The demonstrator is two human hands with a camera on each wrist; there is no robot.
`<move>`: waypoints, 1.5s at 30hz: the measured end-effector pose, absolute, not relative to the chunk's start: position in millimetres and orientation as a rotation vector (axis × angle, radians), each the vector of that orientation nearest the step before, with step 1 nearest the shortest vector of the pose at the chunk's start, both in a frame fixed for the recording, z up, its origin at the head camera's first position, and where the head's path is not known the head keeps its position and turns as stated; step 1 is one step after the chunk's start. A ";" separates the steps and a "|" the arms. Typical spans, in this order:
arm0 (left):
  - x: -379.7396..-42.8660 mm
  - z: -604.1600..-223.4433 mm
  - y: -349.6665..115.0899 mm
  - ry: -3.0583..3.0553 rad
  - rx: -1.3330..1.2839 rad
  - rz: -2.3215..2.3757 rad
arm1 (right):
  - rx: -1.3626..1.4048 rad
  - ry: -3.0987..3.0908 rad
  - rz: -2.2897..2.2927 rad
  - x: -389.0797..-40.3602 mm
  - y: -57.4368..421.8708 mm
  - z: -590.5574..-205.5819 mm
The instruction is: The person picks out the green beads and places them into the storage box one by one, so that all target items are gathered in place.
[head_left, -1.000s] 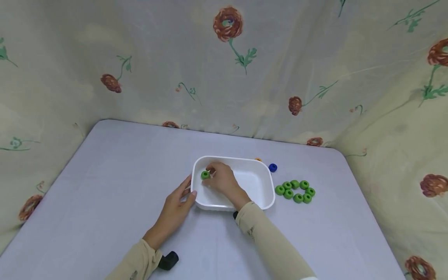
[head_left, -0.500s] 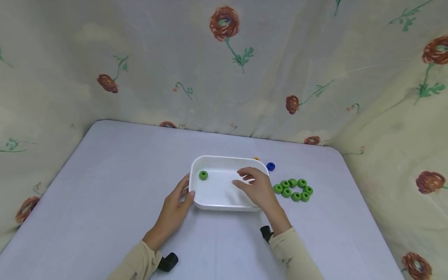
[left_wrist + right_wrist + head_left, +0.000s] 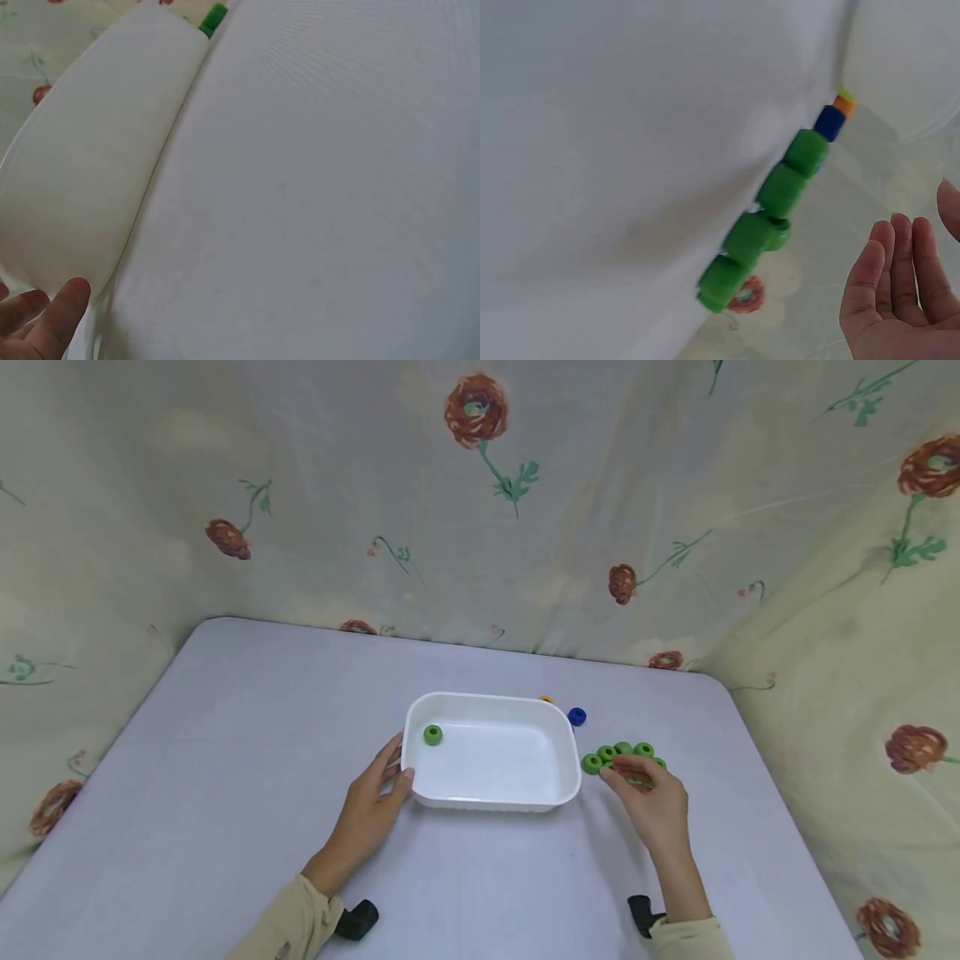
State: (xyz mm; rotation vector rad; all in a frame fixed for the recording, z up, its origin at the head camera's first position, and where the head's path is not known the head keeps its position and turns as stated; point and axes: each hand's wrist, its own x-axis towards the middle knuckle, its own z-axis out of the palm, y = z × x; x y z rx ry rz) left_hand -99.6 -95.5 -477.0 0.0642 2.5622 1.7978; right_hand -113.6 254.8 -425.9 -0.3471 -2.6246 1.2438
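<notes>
A white tray [image 3: 491, 800] sits mid-table, with one green bead [image 3: 432, 735] inside near its left end. My left hand [image 3: 371, 802] rests against the tray's left end, fingers along the outer wall and thumb at the front corner. In the left wrist view, fingertips [image 3: 73, 292] touch that wall. Right of the tray lies a group of green beads [image 3: 592, 764]. My right hand [image 3: 652, 806] reaches over them, thumb and fingers apart and partly hiding several. The right wrist view shows the green beads [image 3: 781, 190] in a row beside the hand [image 3: 907, 300], nothing between its fingers.
Behind the tray's right end lie a blue bead [image 3: 577, 717] and an orange bead [image 3: 546, 699], the latter partly hidden by the rim. A flowered cloth [image 3: 420, 602] hangs along the back and sides of the white table [image 3: 300, 693].
My right hand has let go of the green bead inside the tray, then moved right, out over the tray's edge to the green bead group. The left hand has stayed at the tray.
</notes>
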 end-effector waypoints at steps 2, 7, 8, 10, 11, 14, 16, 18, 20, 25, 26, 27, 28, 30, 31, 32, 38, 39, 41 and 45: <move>-99.8 -477.9 -95.7 2.558 0.058 1.804 | -0.358 -2.605 1.240 -111.4 260.1 -430.8; -100.4 -479.3 -96.3 2.559 0.050 1.801 | -0.409 -2.569 1.269 -108.3 273.8 -443.2; -100.5 -479.5 -96.3 2.561 0.050 1.799 | -0.423 -2.566 1.269 -107.9 276.4 -445.1; -100.6 -479.6 -96.1 2.563 0.052 1.801 | -0.451 -2.565 1.263 -106.8 281.1 -447.5; -100.7 -479.6 -96.0 2.564 0.053 1.801 | -0.464 -2.564 1.263 -106.1 283.1 -448.3; -100.8 -479.4 -95.5 2.566 0.056 1.803 | -0.503 -2.564 1.266 -104.0 287.4 -449.9; -100.9 -479.4 -95.3 2.565 0.060 1.806 | -0.529 -2.571 1.267 -103.1 289.5 -451.1; -101.3 -479.6 -95.2 2.567 0.060 1.806 | -0.549 -2.581 1.258 -103.2 291.1 -452.7; -101.7 -479.7 -95.1 2.566 0.061 1.805 | -0.564 -2.595 1.237 -103.7 293.1 -454.5; -102.0 -479.7 -95.1 2.564 0.052 1.800 | -0.591 -2.648 1.203 -105.2 299.4 -460.0; -101.8 -479.7 -95.2 2.562 0.048 1.799 | -0.597 -2.660 1.199 -105.2 300.5 -461.4; -101.7 -479.9 -95.2 2.563 0.047 1.794 | -0.602 -2.670 1.195 -105.3 301.4 -462.5; -101.6 -480.3 -95.4 2.562 0.048 1.791 | -0.607 -2.681 1.187 -105.3 302.2 -463.8; -101.4 -481.0 -95.8 2.563 0.049 1.784 | -0.619 -2.693 1.176 -105.3 302.9 -465.9; -100.9 -481.2 -96.3 2.560 0.044 1.783 | -0.621 -2.696 1.172 -105.3 302.8 -467.1; -100.5 -481.4 -96.8 2.561 0.042 1.783 | -0.622 -2.697 1.170 -105.4 302.6 -468.0; -97.8 -480.8 -98.3 2.544 0.026 1.797 | -0.642 -2.714 1.158 -105.1 302.3 -471.5; -97.8 -481.0 -98.3 2.543 0.029 1.798 | -0.644 -2.717 1.157 -105.1 302.5 -471.9; -98.2 -481.5 -98.1 2.543 0.035 1.805 | -0.642 -2.722 1.156 -105.2 303.2 -472.6; -101.0 -482.6 -96.4 2.540 0.058 1.823 | -0.652 -2.730 1.154 -104.8 305.2 -472.4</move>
